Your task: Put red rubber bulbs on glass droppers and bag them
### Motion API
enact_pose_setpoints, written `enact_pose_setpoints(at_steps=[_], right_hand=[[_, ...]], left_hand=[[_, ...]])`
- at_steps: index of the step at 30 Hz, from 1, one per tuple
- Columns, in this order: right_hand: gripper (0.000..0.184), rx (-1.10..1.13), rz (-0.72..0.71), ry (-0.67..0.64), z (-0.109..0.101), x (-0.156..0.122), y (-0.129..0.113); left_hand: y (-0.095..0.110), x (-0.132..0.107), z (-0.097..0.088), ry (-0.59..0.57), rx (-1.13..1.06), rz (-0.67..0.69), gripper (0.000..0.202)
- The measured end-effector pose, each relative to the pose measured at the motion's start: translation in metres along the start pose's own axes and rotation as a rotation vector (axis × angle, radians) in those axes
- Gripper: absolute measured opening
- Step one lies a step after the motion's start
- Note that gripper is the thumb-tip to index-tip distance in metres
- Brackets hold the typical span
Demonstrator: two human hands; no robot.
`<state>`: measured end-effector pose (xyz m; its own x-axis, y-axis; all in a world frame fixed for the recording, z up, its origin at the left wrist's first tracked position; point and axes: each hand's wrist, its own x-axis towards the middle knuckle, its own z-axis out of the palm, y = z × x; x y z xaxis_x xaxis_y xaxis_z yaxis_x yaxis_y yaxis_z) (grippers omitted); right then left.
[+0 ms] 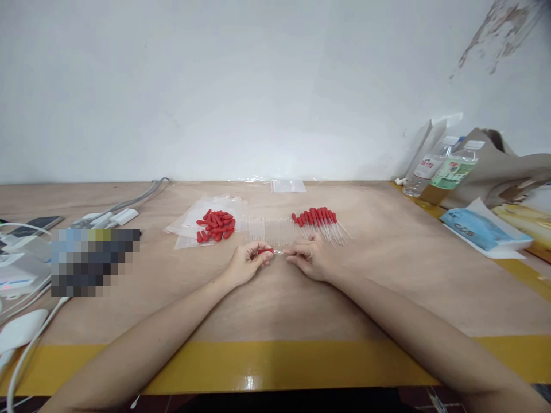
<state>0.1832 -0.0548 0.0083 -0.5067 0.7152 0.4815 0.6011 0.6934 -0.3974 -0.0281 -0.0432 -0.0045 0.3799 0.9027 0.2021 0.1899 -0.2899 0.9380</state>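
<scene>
Pinched in my left hand [248, 264] is a red rubber dropper bulb [266, 250]. My right hand [312, 256] is closed on a thin clear glass dropper tube [278, 252], whose end meets the bulb's mouth; how deep it sits inside I cannot tell. A heap of loose red bulbs [217, 224] lies on clear plastic bags beyond my left hand. Straight ahead, several bare glass tubes [275, 230] lie side by side. Beyond my right hand, droppers with red bulbs fitted [318, 218] rest in a slanted row.
At the left are cables, a white power strip [101, 219], a phone [38, 226] and a blurred-out object [92, 261]. Two drink bottles [451, 172] and a blue tissue pack [482, 229] stand at the right. A small plastic bag [288, 186] lies by the wall.
</scene>
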Motion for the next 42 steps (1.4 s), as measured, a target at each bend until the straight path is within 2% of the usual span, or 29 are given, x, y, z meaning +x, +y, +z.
enact_pose_setpoints(at_steps=[7, 13, 17, 22, 30, 33, 36, 39, 42], right_hand=[[0.019, -0.138, -0.106, -0.039, -0.006, 0.002, 0.010], [0.023, -0.275, -0.156, -0.026, -0.007, 0.001, 0.002], [0.025, -0.297, -0.113, -0.004, -0.001, 0.000, -0.004], [0.025, -0.274, -0.049, -0.034, 0.005, 0.003, -0.011], [0.027, -0.180, 0.027, -0.181, 0.003, 0.008, -0.015], [0.028, -0.185, 0.065, -0.191, 0.002, 0.009, -0.018], [0.025, -0.212, 0.031, -0.187, -0.003, 0.011, -0.023], [0.021, -0.217, 0.031, -0.215, -0.015, 0.017, -0.023], [0.022, -0.179, 0.277, -0.182, -0.030, 0.029, -0.010]], left_hand=[[0.007, -0.002, 0.000, -0.072, 0.110, 0.003, 0.025], [0.013, -0.006, 0.002, -0.084, 0.332, 0.068, 0.021], [0.017, -0.007, 0.004, -0.080, 0.417, 0.123, 0.017], [0.016, -0.007, 0.004, -0.059, 0.387, 0.127, 0.018], [0.014, -0.006, 0.003, -0.057, 0.439, 0.187, 0.016], [0.014, -0.001, 0.001, -0.077, 0.505, 0.224, 0.017], [0.016, 0.002, -0.002, -0.080, 0.534, 0.282, 0.018], [0.018, 0.004, -0.009, -0.022, 0.614, 0.379, 0.026], [0.015, 0.005, -0.026, 0.164, 0.803, 0.424, 0.037]])
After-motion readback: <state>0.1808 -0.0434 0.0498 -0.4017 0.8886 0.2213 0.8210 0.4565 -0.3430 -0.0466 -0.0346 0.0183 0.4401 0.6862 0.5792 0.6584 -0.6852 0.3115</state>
